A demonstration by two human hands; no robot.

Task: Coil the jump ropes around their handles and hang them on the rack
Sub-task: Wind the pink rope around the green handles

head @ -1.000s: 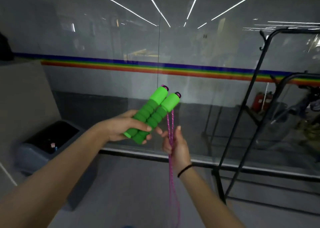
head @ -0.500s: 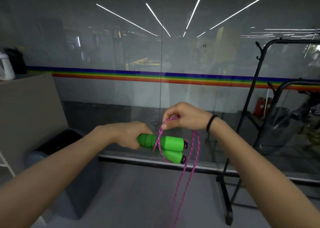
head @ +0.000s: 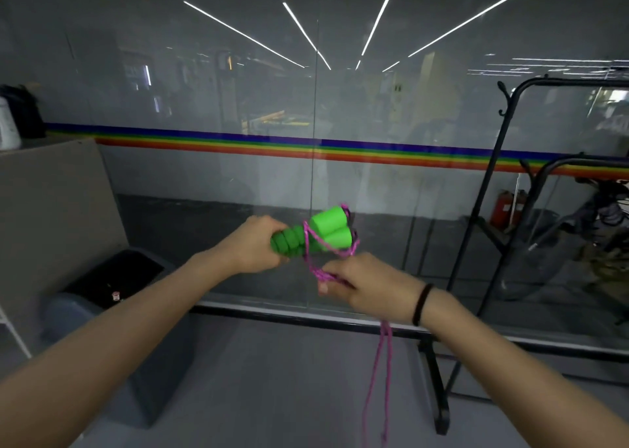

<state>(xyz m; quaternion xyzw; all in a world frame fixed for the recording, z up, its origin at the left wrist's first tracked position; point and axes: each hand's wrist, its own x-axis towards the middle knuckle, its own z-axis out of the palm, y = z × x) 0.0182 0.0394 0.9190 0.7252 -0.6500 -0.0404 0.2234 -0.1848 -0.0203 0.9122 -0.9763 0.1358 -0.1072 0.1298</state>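
Two green foam handles (head: 318,235) lie side by side, pointing right and away, and my left hand (head: 257,247) grips their near ends. A pink rope (head: 379,372) loops once around the handles' middle. My right hand (head: 360,287) pinches the doubled rope just below the handles; the rest hangs down past my right wrist toward the floor. The black metal rack (head: 490,189) with hooks at its top corner stands to the right, apart from both hands.
A glass wall (head: 313,161) with a rainbow stripe runs straight ahead. A dark grey bin (head: 112,298) sits low on the left beside a beige cabinet (head: 51,209). The rack's foot (head: 437,389) rests on the grey floor near my right arm.
The right hand moved from above the handles down to below them, drawing the rope around the handles. The handles tipped slightly upward at their far ends.
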